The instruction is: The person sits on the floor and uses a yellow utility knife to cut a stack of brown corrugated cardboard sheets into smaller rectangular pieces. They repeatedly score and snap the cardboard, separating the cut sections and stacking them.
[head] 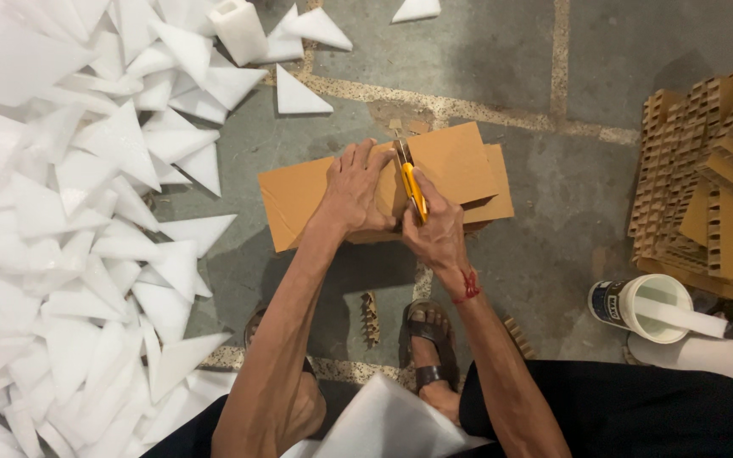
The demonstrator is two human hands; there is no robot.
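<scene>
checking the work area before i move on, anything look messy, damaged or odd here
White foam triangles lie in a loose heap that spreads over the floor, a few strays apart from it. A small torn cardboard scrap lies by the sandalled foot. The left hand presses the cardboard sheet while the right hand runs a yellow utility knife.

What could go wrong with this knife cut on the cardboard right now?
The left hand presses the cardboard right beside the yellow knife held by the right hand; a slip could catch those fingers. The cardboard lies on other loose sheets on the floor, so it may shift mid-cut. A sandaled foot sits just below the cutting line.
</scene>
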